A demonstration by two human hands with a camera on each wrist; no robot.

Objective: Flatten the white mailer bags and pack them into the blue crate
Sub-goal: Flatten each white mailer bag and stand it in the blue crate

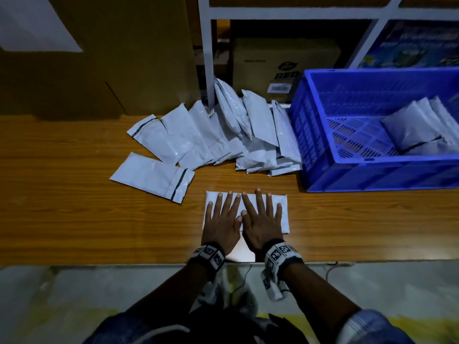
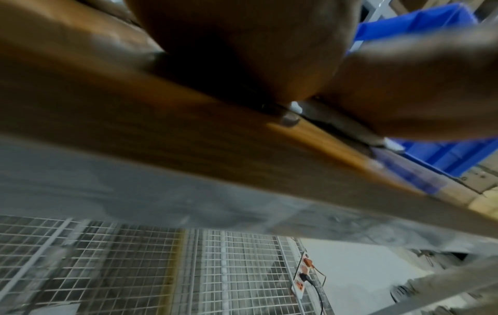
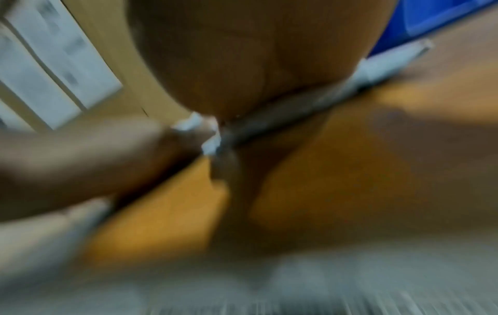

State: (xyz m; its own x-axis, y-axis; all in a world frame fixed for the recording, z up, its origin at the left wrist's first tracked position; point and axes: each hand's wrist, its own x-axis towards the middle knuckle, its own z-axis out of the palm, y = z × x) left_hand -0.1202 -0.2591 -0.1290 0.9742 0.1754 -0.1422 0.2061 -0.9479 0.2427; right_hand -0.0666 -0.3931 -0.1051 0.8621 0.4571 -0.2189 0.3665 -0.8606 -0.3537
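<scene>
A white mailer bag lies flat on the wooden table near its front edge. My left hand and right hand press down on it side by side, palms flat and fingers spread straight. A heap of white mailer bags leans against the shelf post behind, and one more bag lies apart at the left. The blue crate stands at the right with a few white bags inside. In the wrist views the palms fill the frame; a thin white edge of the bag shows under the right palm.
A large cardboard box stands at the back left. A white shelf frame with a brown carton rises behind the heap. The table's front edge runs just below my wrists. A wire-mesh panel and a power strip sit below the table.
</scene>
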